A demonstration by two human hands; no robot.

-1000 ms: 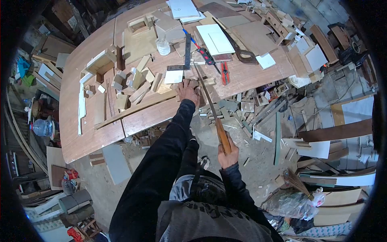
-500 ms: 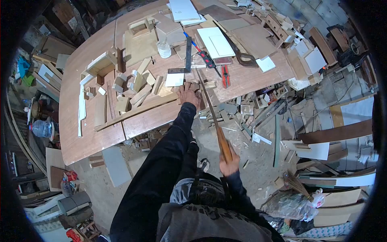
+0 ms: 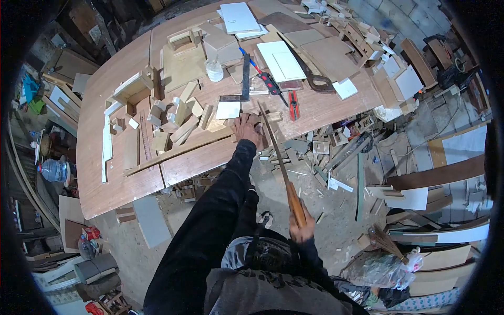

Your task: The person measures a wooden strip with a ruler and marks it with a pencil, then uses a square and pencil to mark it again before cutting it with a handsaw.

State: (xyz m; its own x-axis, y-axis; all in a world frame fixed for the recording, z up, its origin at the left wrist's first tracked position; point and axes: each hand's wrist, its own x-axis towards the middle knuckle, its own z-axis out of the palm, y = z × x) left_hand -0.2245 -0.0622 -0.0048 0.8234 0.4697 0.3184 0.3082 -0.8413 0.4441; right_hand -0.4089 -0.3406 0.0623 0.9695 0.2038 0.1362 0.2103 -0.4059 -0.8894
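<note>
My right hand (image 3: 302,226) is closed round the wooden handle of a handsaw (image 3: 281,163), whose narrow blade runs up to the bench's front edge. My left hand (image 3: 245,128) lies over a piece of wood (image 3: 259,127) at that edge, just left of the blade, fingers bent down onto it. Most of that piece is hidden under the hand. A white square tile-like piece (image 3: 228,110) and a try square (image 3: 245,79) lie just beyond my left fingers. Past the saw tip are red-handled pliers or cutters (image 3: 294,106) and a red-and-black tool (image 3: 269,83).
The wooden bench (image 3: 105,194) carries a long wood strip (image 3: 184,152), several offcuts, an open wooden box (image 3: 134,89), a clear plastic cup (image 3: 214,71), white boards (image 3: 282,60) and another handsaw (image 3: 318,82). Scraps (image 3: 294,149) litter the floor beside the bench.
My right hand has drawn the handsaw back toward my body, and its tip sits lower. My left hand stays at the same spot on the bench edge. The view has shifted slightly.
</note>
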